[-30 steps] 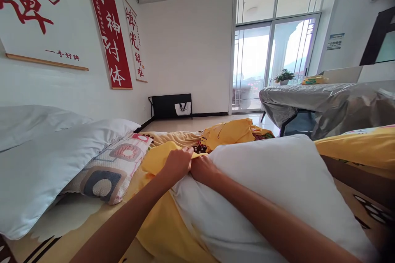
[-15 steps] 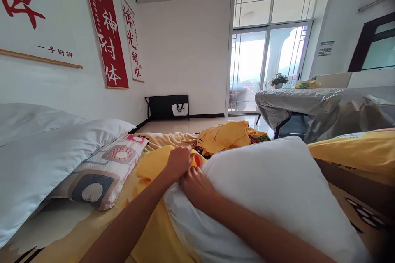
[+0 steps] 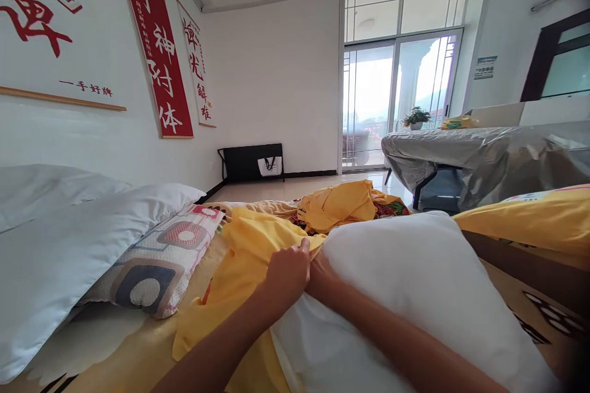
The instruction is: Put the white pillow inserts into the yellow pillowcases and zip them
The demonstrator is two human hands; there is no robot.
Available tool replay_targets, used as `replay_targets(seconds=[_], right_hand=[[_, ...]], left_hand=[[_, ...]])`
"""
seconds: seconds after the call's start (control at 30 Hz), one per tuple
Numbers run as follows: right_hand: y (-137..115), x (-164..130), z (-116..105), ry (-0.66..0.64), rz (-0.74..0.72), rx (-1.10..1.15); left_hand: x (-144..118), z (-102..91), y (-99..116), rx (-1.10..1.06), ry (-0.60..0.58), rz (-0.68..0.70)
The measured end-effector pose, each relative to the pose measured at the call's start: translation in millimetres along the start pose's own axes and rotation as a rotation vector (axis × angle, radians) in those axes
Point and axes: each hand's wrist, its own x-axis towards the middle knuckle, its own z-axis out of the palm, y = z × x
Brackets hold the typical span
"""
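**Yellow cover bunched higher at the pillow's end**

Since half a second ago, the yellow pillowcase (image 3: 251,239) has risen into a taller bunch at the near end of the white pillow (image 3: 415,282), and the left hand (image 3: 288,270) has slid rightward over it. That hand is closed, pinching a fold of the yellow cloth between thumb and fingers. The right hand (image 3: 322,273) lies just beside it, mostly hidden behind the left hand and the pillow's edge; whether it grips or only presses I cannot tell.

Left of the hands, a bare strip of bedsheet (image 3: 138,350) runs to a patterned pillow (image 3: 161,258) and a large white pillow (image 3: 69,252) against the wall. Beyond the hands lies a crumpled yellow heap (image 3: 343,202), then open floor up to the glass doors (image 3: 396,98). Right of the hands, the white pillow fills the space, with a yellow-covered pillow (image 3: 530,221) behind it.

The pillowcase is plain bright yellow, soft and deeply creased, draping down beneath the left forearm and touching the white pillow's end.
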Motion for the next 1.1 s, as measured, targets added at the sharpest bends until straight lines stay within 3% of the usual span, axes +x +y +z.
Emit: replay_targets(seconds=[0.1, 0.2, 0.23, 0.27, 0.33, 0.4, 0.43, 0.53, 0.6, 0.67, 0.77, 0.83, 0.87, 0.93, 1.03, 1.1], right_hand=[[12, -28, -21, 0.013, -0.108, 0.035], [30, -45, -61, -0.174, -0.291, 0.221], [36, -44, -74, -0.232, -0.276, 0.304], [42, -40, -85, -0.240, -0.207, 0.365], [50, -19, -100, -0.102, -0.006, 0.386], [51, 9, -101, 0.066, 0.108, 0.308], [49, 23, -97, 0.082, 0.106, 0.276], [40, 56, -79, -0.151, 0.030, 0.318], [34, 66, -67, -0.318, 0.027, 0.396], [32, 67, -58, -0.348, 0.046, 0.472], [38, 64, -56, -0.216, 0.070, 0.616], [45, 63, -62, -0.105, 0.118, 0.679], [47, 64, -68, -0.055, 0.151, 0.670], [51, 69, -82, 0.039, 0.190, 0.568], [52, 83, -114, 0.157, 0.139, 0.309], [51, 94, -139, 0.213, 0.091, 0.145]], left_hand=[[-6, 2.5, -9, 0.001, 0.059, -0.020], [-11, 10.5, -7, -0.061, 0.072, 0.056], [-14, 14.5, -4, -0.090, 0.095, 0.102], [-16, 18.9, 0, -0.109, 0.130, 0.152], [-21, 28.5, 11, -0.108, 0.208, 0.256], [-25, 37.5, 22, -0.069, 0.292, 0.357], [-27, 40.8, 27, -0.049, 0.342, 0.401], [-36, 41.7, 30, -0.029, 0.508, 0.469], [-45, 33.9, 19, -0.070, 0.578, 0.493], [-56, 22.0, -4, -0.150, 0.672, 0.500], [-66, 6.4, -55, -0.257, 1.020, 0.406], [-61, 0.8, -89, -0.392, 1.230, 0.161], [-56, -1.0, -102, -0.533, 1.218, 0.017], [-40, -4.4, -120, -0.910, 1.026, -0.184], [-11, -11.2, -121, -1.326, 0.639, -0.146], [8, -15.0, -114, -1.400, 0.529, -0.065]])
